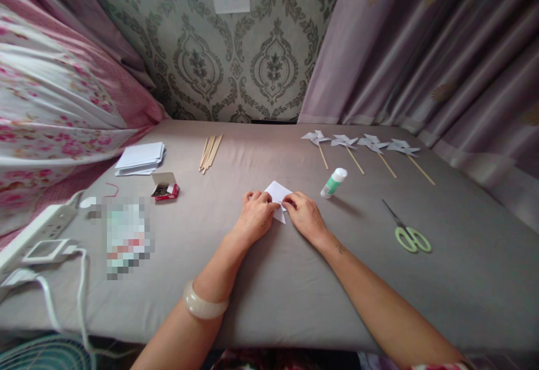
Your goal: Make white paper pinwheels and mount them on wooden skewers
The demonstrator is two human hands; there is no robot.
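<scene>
A small piece of white paper (275, 191), partly folded with pointed corners, lies on the grey cloth at the middle. My left hand (257, 211) presses on its left side, with fingers curled at the paper's centre. From the right, my right hand (304, 213) pinches the paper near the same spot, thumb and forefinger together. The fingertips hide the exact fold. A glue stick (334, 183) with a white cap stands slightly tilted just beyond my right hand.
Paper pinwheels (373, 143) on sticks lie in a row at back right. Green-handled scissors (406, 232) are at right. Wooden sticks (209, 154), a paper stack (140, 158), an open small box (165, 187) and a power strip (40, 229) with cables occupy the left.
</scene>
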